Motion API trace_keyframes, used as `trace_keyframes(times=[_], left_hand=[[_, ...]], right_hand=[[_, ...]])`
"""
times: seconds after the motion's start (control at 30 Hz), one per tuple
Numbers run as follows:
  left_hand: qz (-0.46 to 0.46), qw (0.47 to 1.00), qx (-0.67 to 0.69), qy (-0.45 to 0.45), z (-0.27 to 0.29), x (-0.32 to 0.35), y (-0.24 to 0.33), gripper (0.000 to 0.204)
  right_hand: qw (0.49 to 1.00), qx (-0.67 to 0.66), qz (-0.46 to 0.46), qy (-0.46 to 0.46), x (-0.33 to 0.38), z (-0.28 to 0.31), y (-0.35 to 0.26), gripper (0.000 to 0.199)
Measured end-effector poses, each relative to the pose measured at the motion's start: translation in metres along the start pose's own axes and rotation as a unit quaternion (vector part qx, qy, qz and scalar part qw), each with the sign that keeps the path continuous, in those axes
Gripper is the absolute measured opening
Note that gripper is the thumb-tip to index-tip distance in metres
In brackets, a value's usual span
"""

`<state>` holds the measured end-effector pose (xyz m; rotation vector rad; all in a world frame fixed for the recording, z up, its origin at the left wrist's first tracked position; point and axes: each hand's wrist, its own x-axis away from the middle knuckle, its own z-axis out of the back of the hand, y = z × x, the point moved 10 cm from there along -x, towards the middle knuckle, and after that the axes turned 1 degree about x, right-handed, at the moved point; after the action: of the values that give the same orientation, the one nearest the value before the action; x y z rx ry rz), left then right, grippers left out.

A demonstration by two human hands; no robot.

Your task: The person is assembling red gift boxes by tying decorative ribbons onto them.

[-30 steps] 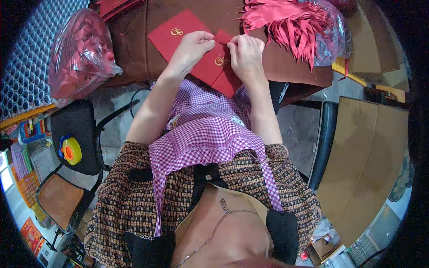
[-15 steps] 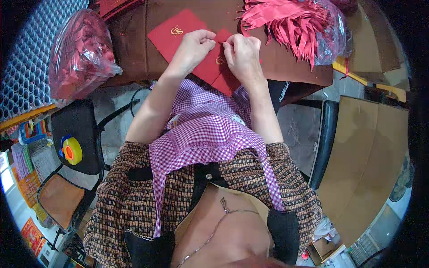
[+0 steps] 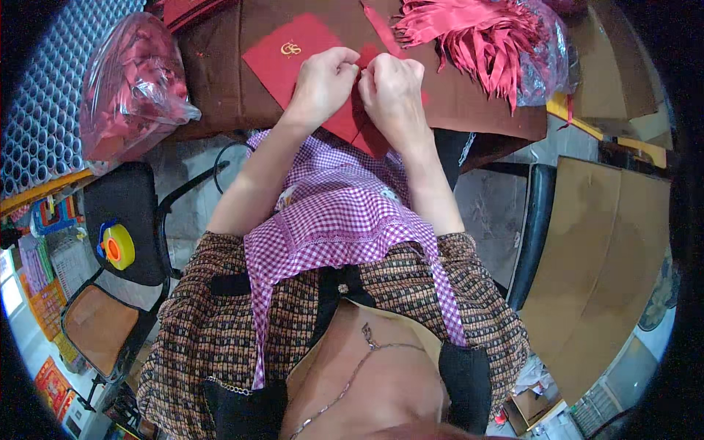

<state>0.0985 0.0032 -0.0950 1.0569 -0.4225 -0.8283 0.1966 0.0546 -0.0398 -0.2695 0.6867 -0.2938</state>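
My left hand [image 3: 323, 81] and my right hand [image 3: 391, 89] meet fingertip to fingertip over a red envelope [image 3: 301, 66] with a gold emblem that lies on the brown table [image 3: 220, 81]. Both hands pinch a narrow red ribbon [image 3: 381, 33] that runs up from my fingers toward the table's far side. A second red envelope [image 3: 370, 136] lies partly under my right hand and wrist. What exactly sits between my fingertips is hidden by the knuckles.
A heap of red ribbons in clear plastic [image 3: 484, 37] lies at the table's upper right. A clear bag of red pieces [image 3: 132, 88] rests at the left. A black chair [image 3: 125, 220] carries a yellow tape roll [image 3: 117, 247]. Cardboard sheets [image 3: 601, 249] stand at the right.
Both hands have drawn closer together over the envelope, fingertips now touching at the ribbon. The envelopes stay in place.
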Motion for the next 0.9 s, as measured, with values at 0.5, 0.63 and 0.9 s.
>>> trace_keyframes(times=[0.5,0.63,0.9], left_hand=[[-0.007,0.998,0.025,-0.065,0.002,0.000,0.006,0.027],[-0.019,0.995,0.043,-0.092,-0.001,0.000,0.007,0.026],[0.006,0.974,0.083,-0.212,-0.015,0.000,-0.006,0.026]], right_hand=[[0.990,-0.129,0.036,-0.032,-0.021,0.011,0.039,0.017],[0.975,-0.179,0.054,-0.119,-0.027,-0.003,0.039,0.019],[0.945,-0.276,0.051,-0.165,-0.024,-0.011,0.039,0.018]])
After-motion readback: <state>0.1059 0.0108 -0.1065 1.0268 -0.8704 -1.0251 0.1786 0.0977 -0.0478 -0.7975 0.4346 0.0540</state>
